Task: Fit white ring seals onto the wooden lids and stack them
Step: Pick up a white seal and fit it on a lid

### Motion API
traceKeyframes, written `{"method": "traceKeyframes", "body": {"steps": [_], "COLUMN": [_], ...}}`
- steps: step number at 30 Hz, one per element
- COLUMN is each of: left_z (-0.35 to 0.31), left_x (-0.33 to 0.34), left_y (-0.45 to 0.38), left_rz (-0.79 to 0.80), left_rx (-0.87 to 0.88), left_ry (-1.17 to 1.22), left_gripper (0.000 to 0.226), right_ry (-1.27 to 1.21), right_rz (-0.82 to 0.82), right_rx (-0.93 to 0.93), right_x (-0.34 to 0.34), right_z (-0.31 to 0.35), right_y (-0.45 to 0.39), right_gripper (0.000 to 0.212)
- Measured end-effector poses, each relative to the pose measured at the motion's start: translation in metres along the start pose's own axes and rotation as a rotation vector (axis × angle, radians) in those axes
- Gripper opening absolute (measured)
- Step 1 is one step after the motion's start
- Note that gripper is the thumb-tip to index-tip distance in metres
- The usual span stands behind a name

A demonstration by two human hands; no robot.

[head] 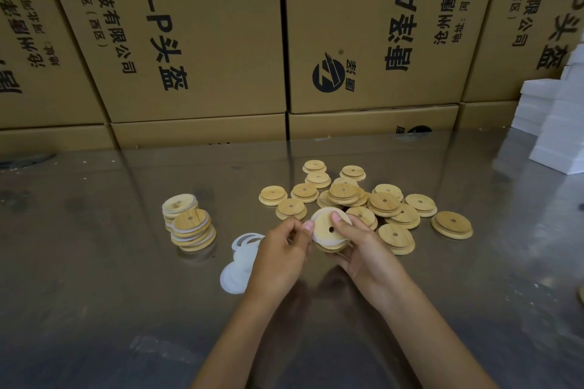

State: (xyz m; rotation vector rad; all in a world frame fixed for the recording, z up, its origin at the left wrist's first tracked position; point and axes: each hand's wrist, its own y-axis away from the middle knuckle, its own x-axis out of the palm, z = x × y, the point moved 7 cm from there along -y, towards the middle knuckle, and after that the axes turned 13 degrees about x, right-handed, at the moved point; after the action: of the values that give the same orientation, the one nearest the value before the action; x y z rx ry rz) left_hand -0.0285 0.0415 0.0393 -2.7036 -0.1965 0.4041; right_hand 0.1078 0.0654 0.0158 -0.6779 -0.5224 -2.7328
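Both hands meet at table centre over one lid (330,227). The right hand (363,249) grips it from 5 o'clock, thumb curled over the face near the centre hole, fingers underneath. The left hand (281,249), at the lid's 9 o'clock, pinches the white seal (316,232) along that rim. The lid is tilted, face toward the camera, pale wood with white showing round its left edge; the seal looks partly seated. The finished stack (189,224) stands at 9 o'clock, nearer the left hand. Loose lids (395,208) lie at 1 o'clock, spare seals (240,262) at 7.
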Motion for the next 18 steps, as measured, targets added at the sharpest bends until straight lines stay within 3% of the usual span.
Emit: {"method": "traceKeyframes", "body": {"steps": [10, 18], "left_z": [-0.0064, -0.0006], "left_x": [-0.0010, -0.0090], "left_y": [-0.0012, -0.0029], "left_rz": [-0.038, -0.106], "left_rx": [0.075, 0.059], "left_ry": [0.039, 0.044], "left_gripper": [0.011, 0.009], "right_ry": [0.066, 0.126], "right_rz": [-0.046, -0.060], "right_rx": [-0.020, -0.017], "right_x": [-0.0006, 0.0020], "right_z": [0.0019, -0.0022], "right_y": [0.0013, 0.0005], "right_gripper": [0.022, 0.024]}}
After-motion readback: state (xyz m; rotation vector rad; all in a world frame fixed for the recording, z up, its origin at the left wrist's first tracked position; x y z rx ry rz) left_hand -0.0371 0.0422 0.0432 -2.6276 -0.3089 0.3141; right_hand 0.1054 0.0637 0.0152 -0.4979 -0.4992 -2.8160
